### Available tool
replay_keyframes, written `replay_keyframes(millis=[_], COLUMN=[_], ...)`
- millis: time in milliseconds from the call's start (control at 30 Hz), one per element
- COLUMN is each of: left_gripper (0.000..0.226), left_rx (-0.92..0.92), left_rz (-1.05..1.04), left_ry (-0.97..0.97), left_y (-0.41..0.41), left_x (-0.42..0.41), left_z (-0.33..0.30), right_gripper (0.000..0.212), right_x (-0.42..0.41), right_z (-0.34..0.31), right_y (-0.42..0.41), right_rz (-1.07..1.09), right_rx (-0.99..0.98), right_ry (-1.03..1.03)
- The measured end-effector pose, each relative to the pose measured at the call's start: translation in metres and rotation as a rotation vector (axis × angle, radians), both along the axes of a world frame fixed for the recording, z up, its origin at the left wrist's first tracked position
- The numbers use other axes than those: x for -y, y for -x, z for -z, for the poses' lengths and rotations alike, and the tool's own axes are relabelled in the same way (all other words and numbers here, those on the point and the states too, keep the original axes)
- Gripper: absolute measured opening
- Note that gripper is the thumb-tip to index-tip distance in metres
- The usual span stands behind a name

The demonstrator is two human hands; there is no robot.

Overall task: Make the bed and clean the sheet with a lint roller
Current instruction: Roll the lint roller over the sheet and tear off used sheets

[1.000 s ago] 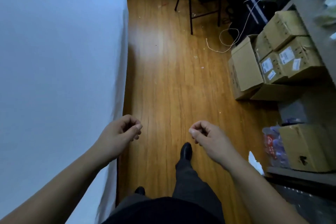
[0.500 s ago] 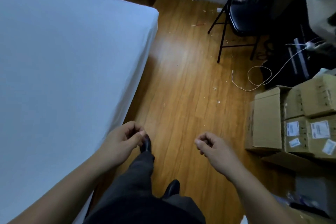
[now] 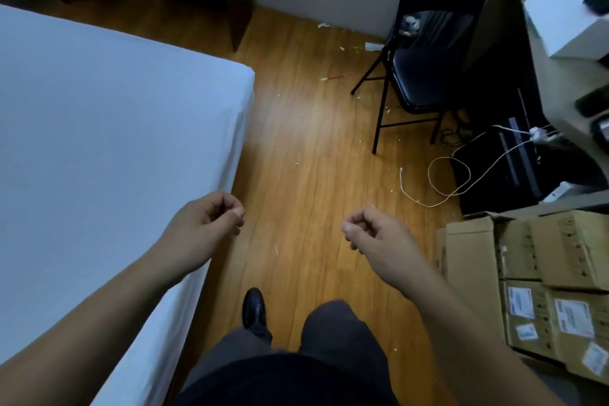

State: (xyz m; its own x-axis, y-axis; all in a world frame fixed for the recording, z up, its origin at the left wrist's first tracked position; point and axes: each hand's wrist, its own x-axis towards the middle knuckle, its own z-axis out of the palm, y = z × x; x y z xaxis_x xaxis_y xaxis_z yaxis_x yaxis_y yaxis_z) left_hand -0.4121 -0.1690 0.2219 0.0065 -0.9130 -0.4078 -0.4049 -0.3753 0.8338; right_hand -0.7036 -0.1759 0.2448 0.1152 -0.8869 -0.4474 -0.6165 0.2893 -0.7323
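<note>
Over on the far left lies the bed (image 3: 99, 148), its white sheet (image 3: 138, 102) stretched flat and smooth across the top and tucked down the side by the floor, no pillow or blanket in view on the part we can see. That looks like the fitting part of the job well in hand, though how the rest of the bed stands is out of shot. Just off the bed's edge hangs the left hand (image 3: 206, 222), fingers curled loosely in, thumb resting along them, grip closed around nothing. Right of the bed, over the wooden floor (image 3: 306, 148), comes the right hand (image 3: 372, 234), curled the same way, grip folded in and empty too. Below them a dark shoe (image 3: 253, 306) steps along the bedside. No lint roller anywhere in sight, not on the bed, not in either hand, so the cleaning half is, by my reading, yet to start and the roller needs fetching first. Further right of the bed stands a black folding chair (image 3: 425, 76), a white cable (image 3: 441, 181) looping on the floor, then stacked cardboard boxes (image 3: 534, 273), and a desk (image 3: 566, 86) at the far right edge.
</note>
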Motion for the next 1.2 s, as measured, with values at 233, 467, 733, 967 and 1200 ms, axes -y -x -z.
replay_keyframes(millis=[233,467,733,967,1200], left_gripper=[0.015,0.014,0.014,0.015,0.016], left_rx=[-0.001,-0.019,-0.029,-0.044,-0.061], left_rz=[0.000,-0.128,-0.249,-0.290,-0.306], left_ry=[-0.046,-0.106,-0.104,-0.105,-0.017], left_y=[0.021,0.069,0.072,0.005,-0.056], left_x=[0.136,0.266,0.414,0.574,0.721], left_z=[0.013,0.013,0.005,0.024,0.000], right_gripper=[0.010,0.011,0.007,0.012,0.013], right_x=[0.134,0.327,0.520,0.672,0.805], right_z=[0.022,0.023,0.017,0.029,0.008], right_y=[0.041,0.078,0.044,-0.032,-0.080], right_rz=[-0.050,-0.370,-0.486,-0.392,-0.401], right_rx=[0.001,-0.043,-0.051,-0.037,-0.044], right_ry=[-0.078,-0.135,-0.031,-0.006,0.038])
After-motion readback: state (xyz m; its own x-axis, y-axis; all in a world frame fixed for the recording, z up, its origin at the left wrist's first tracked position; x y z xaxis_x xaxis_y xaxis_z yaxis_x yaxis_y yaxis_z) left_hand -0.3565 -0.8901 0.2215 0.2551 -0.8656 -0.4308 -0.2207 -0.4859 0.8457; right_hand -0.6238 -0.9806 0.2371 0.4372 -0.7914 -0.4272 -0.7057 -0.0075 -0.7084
